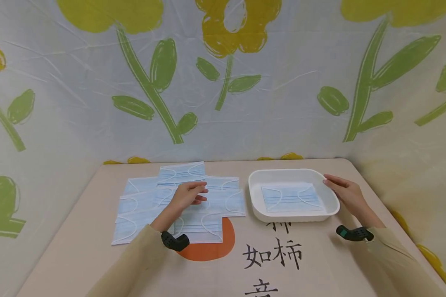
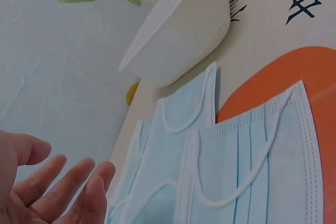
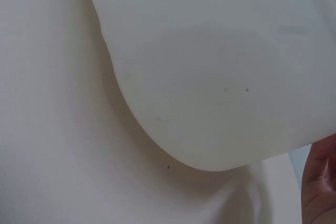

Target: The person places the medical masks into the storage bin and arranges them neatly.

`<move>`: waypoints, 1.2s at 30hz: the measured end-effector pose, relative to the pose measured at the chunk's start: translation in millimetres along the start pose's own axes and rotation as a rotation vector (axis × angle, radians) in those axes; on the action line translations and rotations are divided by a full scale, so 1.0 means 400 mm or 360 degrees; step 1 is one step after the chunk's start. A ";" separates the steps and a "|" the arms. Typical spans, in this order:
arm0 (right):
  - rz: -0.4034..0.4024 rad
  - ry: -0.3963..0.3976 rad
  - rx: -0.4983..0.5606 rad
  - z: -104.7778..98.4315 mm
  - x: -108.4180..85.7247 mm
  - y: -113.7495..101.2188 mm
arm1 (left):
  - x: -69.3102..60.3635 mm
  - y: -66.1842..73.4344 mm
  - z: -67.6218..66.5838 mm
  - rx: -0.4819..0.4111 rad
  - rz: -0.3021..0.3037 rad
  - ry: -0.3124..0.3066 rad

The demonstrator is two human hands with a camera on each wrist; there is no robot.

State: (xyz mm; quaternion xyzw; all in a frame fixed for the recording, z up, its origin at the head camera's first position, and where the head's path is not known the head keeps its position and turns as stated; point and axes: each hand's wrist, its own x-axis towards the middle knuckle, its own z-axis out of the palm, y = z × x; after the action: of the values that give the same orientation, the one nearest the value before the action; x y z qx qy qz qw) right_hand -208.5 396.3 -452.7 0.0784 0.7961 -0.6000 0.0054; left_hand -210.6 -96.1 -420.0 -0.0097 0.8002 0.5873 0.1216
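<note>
Several light blue face masks (image 1: pixel 200 229) with white ear loops lie overlapping on the table's left part. Above them hovers my left hand (image 1: pixel 188 196), its fingers apart and loosely bent, holding nothing; the left wrist view shows the same hand (image 2: pixel 58 187) beside the masks (image 2: pixel 231 166). A white tray (image 1: pixel 258 212) stands to the right with one mask (image 1: pixel 291 198) lying flat inside. My right hand (image 1: pixel 347 196) holds the tray's right rim with its fingers at the edge. In the right wrist view the tray's outside (image 3: pixel 210 103) hides much of that hand (image 3: pixel 319 182).
The table (image 1: pixel 301 274) has an orange shape (image 1: pixel 228 235) and black characters (image 1: pixel 271 258) printed on it, in front of the tray and masks. A curtain (image 1: pixel 282 111) with green and yellow flowers hangs behind and at both sides.
</note>
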 end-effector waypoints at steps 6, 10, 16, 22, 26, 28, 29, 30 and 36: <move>0.0014 0.0012 0.0011 -0.006 0.001 0.003 | 0.020 -0.019 -0.060 0.0031 -0.0021 0.0034; -0.0003 0.0015 -0.0050 -0.008 0.002 0.004 | 0.036 -0.028 -0.095 0.0079 -0.0041 0.0065; -0.0012 0.0022 -0.0091 -0.008 -0.002 -0.004 | 0.060 -0.048 -0.145 0.0150 -0.0039 0.0113; -0.0007 0.0019 -0.0121 -0.007 -0.001 -0.005 | 0.079 -0.056 -0.199 0.0168 -0.0039 0.0107; 0.0010 0.0006 -0.0131 -0.007 -0.001 0.001 | 0.090 -0.055 -0.226 0.0210 -0.0029 0.0113; 0.0006 0.0003 -0.0139 -0.007 -0.003 0.002 | 0.095 -0.053 -0.235 0.0222 -0.0015 0.0119; 0.0002 0.0002 -0.0143 -0.007 -0.003 0.003 | 0.098 -0.053 -0.238 0.0215 -0.0013 0.0124; -0.0004 0.0000 -0.0145 -0.007 -0.004 0.003 | 0.100 -0.054 -0.242 0.0211 -0.0013 0.0127; -0.0016 0.0003 -0.0181 -0.003 -0.001 -0.001 | 0.111 -0.052 -0.264 0.0217 -0.0036 0.0123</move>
State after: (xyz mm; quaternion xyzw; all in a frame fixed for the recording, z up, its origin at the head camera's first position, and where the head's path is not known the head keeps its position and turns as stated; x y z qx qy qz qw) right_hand -208.1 397.2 -452.0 0.0745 0.8293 -0.5538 0.0061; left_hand -269.8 -196.5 -419.0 -0.0329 0.8421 0.5293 0.0975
